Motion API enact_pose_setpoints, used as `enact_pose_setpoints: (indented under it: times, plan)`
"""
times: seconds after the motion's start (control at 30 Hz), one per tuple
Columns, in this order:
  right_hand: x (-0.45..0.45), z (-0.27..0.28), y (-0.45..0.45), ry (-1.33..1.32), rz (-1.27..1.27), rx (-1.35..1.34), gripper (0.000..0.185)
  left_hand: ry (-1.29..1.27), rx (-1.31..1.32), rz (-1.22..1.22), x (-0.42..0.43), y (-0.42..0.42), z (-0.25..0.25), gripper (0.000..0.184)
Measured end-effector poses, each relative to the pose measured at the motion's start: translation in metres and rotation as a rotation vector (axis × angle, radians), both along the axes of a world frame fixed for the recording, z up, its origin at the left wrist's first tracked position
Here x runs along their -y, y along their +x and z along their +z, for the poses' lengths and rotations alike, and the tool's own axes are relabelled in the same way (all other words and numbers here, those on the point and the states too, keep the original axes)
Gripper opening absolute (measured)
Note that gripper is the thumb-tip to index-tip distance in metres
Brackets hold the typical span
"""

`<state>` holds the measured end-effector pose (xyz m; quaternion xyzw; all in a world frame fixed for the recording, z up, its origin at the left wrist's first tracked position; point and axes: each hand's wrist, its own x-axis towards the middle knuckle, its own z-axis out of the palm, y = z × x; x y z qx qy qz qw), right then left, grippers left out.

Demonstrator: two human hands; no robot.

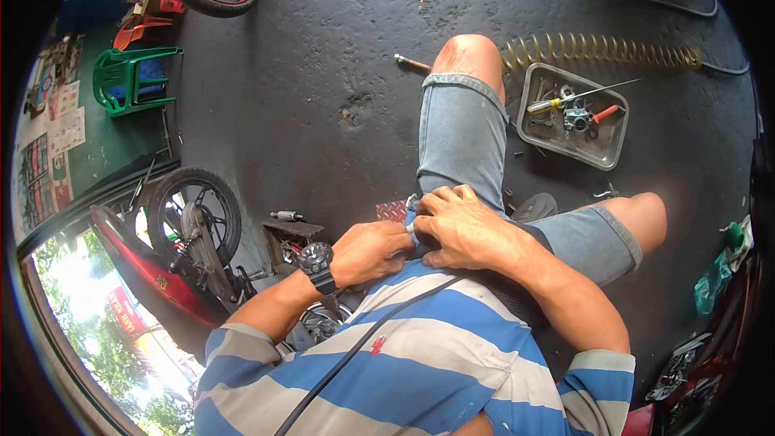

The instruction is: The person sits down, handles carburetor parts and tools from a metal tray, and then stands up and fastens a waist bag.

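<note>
My left hand (367,252), with a black watch (316,258) on its wrist, is held at my waist with the fingers curled in. Close beside it, my right hand (468,230) is bent over with its fingers closed downward. Between the two hands shows a small bit of blue and whitish material (410,222); most of it is hidden by the fingers, so I cannot tell what it is. Both hands are just above the hem of the striped shirt (404,339). A black cable (363,339) runs across the shirt.
Right of my knee, a metal tray (525,113) holds a yellow-handled screwdriver (545,105), a carburetor (576,119) and a red-handled tool (605,114). A coiled air hose (605,48) lies behind it. A red motorcycle (182,291) stands at left, near a green chair (121,81).
</note>
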<state>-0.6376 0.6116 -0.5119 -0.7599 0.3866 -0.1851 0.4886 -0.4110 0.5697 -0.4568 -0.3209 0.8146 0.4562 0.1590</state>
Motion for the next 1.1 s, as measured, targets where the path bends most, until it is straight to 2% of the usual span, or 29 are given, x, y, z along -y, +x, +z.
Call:
enact_pose_setpoints:
  times: [0.07,0.17,0.27,0.3,0.4,0.43,0.53,0.57,0.63,0.67,0.73,0.77,0.87,0.9,1.0,1.03,1.1]
  plan:
    - [-0.004,-0.001,0.001,-0.018,-0.024,0.016,0.041,-0.040,0.055,-0.016,0.000,0.000,-0.001,0.015]
    - [-0.005,-0.001,-0.001,-0.011,-0.032,0.030,0.040,0.106,0.177,0.332,-0.007,0.009,-0.005,0.007]
    - [-0.005,0.001,-0.002,0.011,-0.009,0.017,0.038,0.345,0.322,0.636,-0.012,0.026,-0.023,0.022]
    - [-0.004,0.002,-0.002,0.017,-0.009,0.020,0.038,0.482,0.358,0.745,-0.008,0.020,-0.016,0.021]
    - [-0.004,0.003,-0.003,0.001,-0.005,0.014,0.041,0.546,0.263,0.762,-0.009,0.019,-0.016,0.017]
    - [-0.005,0.003,-0.003,-0.008,-0.003,0.010,0.042,0.575,0.187,0.696,-0.008,0.019,-0.013,0.019]
    - [-0.007,0.003,-0.002,-0.108,-0.090,-0.025,0.052,0.241,-0.113,0.355,-0.011,0.007,-0.011,0.021]
    - [-0.007,0.006,-0.001,-0.169,-0.126,-0.032,0.051,0.215,-0.127,0.282,-0.010,0.009,-0.014,0.019]
    - [-0.006,0.014,-0.001,-0.294,-0.205,-0.050,0.049,0.288,-0.014,0.334,-0.007,0.010,-0.011,0.019]
    - [-0.007,0.018,-0.001,-0.274,-0.176,-0.078,0.046,0.326,0.042,0.358,-0.006,0.010,-0.009,0.019]
    - [-0.007,0.024,0.000,-0.228,-0.120,-0.136,0.040,0.229,0.134,0.392,-0.010,0.007,-0.003,0.019]
    - [-0.006,0.026,-0.001,-0.232,-0.104,-0.133,0.030,0.181,0.180,0.411,-0.012,0.006,-0.003,0.019]
    - [-0.010,0.022,0.000,-0.186,-0.014,-0.147,0.024,0.257,0.333,0.648,-0.013,0.008,-0.005,0.006]
    - [-0.012,0.018,0.002,-0.236,-0.054,-0.118,0.019,0.323,0.307,0.628,-0.013,0.013,-0.010,0.009]
    - [-0.014,0.016,0.002,-0.204,-0.011,-0.149,0.015,0.556,-0.024,0.806,-0.021,0.013,-0.016,0.028]
    - [-0.013,0.016,0.001,-0.202,-0.008,-0.163,0.014,0.713,0.022,0.770,-0.014,0.013,-0.010,0.041]
    - [-0.012,0.018,0.001,-0.202,-0.003,-0.189,0.012,0.802,0.040,0.833,-0.010,0.013,-0.006,0.039]
